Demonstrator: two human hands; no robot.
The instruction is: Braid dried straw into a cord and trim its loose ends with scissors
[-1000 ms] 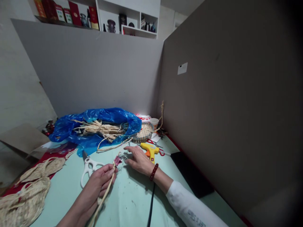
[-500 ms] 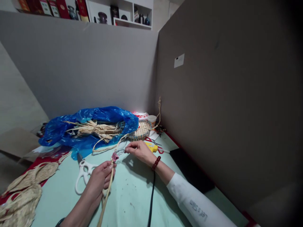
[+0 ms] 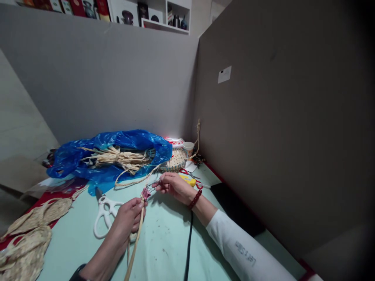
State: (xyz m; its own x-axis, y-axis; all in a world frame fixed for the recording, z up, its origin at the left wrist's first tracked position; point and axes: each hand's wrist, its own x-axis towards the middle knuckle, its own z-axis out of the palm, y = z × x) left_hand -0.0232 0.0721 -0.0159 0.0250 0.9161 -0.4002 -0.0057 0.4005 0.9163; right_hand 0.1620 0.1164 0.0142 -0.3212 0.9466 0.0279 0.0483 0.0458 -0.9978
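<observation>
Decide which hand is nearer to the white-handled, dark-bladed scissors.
Left. The left hand is just right of the scissors; the right hand is farther right, beyond the pink metal binder clip.

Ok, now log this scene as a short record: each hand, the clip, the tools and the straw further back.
Left hand: closed on a straw strand, just below the clip
Right hand: fingertips at thin wire by the clip; hold unclear
Clip: pink, at the strand's upper end
Tools: white scissors beside the left hand; yellow tool partly hidden behind the right
Straw bundle: on a blue plastic bag
</observation>
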